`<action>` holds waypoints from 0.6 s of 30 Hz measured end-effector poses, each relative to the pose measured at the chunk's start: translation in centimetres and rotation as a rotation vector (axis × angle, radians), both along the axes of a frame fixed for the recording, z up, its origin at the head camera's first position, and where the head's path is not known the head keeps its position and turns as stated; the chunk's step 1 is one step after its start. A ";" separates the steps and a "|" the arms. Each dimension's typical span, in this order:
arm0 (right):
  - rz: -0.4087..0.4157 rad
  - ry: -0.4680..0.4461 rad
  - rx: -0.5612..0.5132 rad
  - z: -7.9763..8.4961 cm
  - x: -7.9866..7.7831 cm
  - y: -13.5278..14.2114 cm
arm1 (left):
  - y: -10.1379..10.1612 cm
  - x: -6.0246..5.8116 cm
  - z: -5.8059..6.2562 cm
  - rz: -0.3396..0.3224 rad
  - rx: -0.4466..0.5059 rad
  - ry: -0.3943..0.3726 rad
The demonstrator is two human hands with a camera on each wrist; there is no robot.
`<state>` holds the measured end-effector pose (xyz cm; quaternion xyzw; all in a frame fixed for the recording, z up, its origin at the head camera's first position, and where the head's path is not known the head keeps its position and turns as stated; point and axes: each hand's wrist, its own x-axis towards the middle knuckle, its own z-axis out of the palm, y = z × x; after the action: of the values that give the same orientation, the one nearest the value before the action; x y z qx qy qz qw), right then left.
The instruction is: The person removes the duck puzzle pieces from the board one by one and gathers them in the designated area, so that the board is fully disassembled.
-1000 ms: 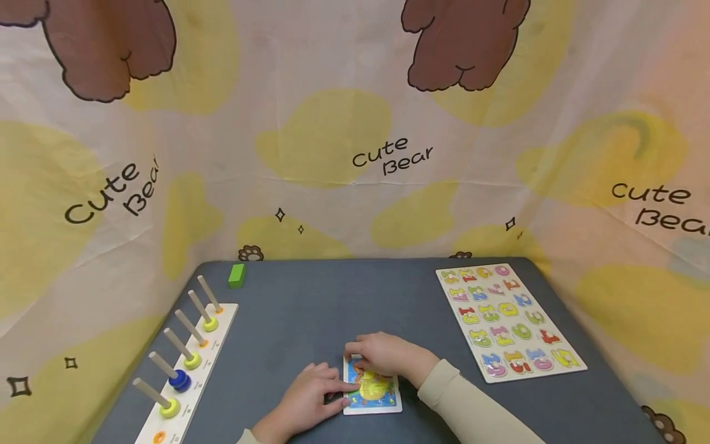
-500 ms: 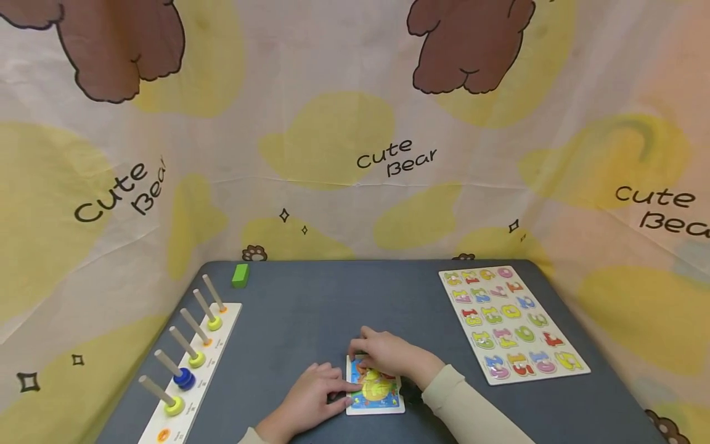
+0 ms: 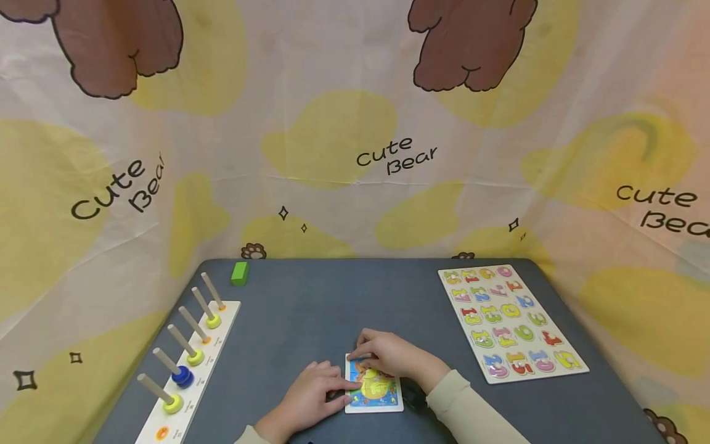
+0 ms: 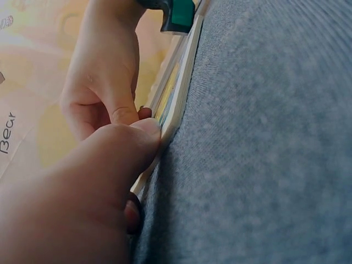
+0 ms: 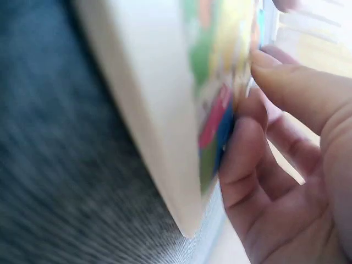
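A small picture jigsaw puzzle (image 3: 375, 402) with a pale frame, blue ground and yellow figure lies flat at the table's front. My left hand (image 3: 312, 393) steadies its left side, the index finger stretched over the picture. In the left wrist view the left thumb (image 4: 146, 132) presses on the frame's edge. My right hand (image 3: 391, 354) reaches over the far part with bent fingers. Close up in the right wrist view, its thumb and fingers pinch at a colourful puzzle piece (image 5: 217, 118) beside the pale frame; the fingertips partly hide the piece.
At left stands a white peg board (image 3: 206, 364) with upright rods and yellow and blue rings. A green block (image 3: 240, 274) lies at the far left. A number puzzle board (image 3: 513, 324) is at right. A black and green device (image 4: 179, 14) sits under the right wrist.
The right hand's fingers have shifted slightly at the puzzle's far left corner and its wrist a little to the right. The left hand stays in place.
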<state>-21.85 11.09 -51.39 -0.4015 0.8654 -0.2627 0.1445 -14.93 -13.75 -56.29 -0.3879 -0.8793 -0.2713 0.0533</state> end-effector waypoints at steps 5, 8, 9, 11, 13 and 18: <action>-0.014 0.036 0.026 -0.1 0.0 -0.2 | 0.0 -0.1 0.0 0.000 0.013 0.002; -0.019 0.036 0.045 0.0 0.0 -0.3 | 0.0 -0.1 0.0 0.003 0.013 -0.006; -0.018 0.036 0.052 0.1 0.0 -0.3 | 0.0 -0.2 0.0 0.003 0.011 -0.011; -0.017 0.031 0.059 0.1 0.1 -0.4 | 0.1 -0.2 0.0 0.004 0.007 -0.025; -0.027 0.022 0.063 0.3 0.2 -0.4 | 0.1 -0.2 -0.1 0.004 0.001 -0.035; -0.050 0.033 0.095 0.7 0.4 -0.8 | 0.0 -0.2 -0.1 0.007 -0.002 -0.034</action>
<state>-21.50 10.29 -50.71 -0.3769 0.8888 -0.2183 0.1426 -15.17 -13.78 -56.43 -0.3803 -0.8816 -0.2767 0.0390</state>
